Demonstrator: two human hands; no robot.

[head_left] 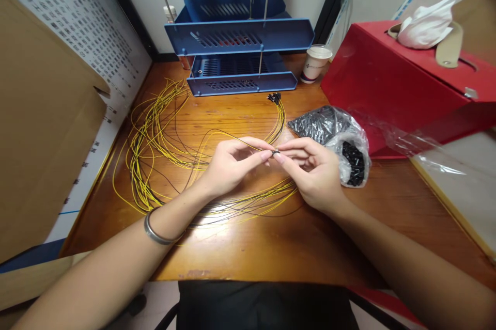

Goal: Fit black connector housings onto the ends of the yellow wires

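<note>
Fingers of my left hand (228,167) and right hand (320,177) together pinch a small black piece (275,153), just left of the plastic bag (324,121), seemingly held from both sides to steady something so tiny. That bag lies beside my right hand, probably for easy reach. Well left of the bag, yellow and black wires (135,167) lie loosely coiled, likely against tangling; beyond it, leftward, black wire ends (275,97) sit bunched, perhaps kept apart.

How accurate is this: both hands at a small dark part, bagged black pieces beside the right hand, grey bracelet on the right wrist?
Wrong wrist: the head view shows the grey bracelet on the left wrist. Small dark part and bagged black pieces as stated.
</note>
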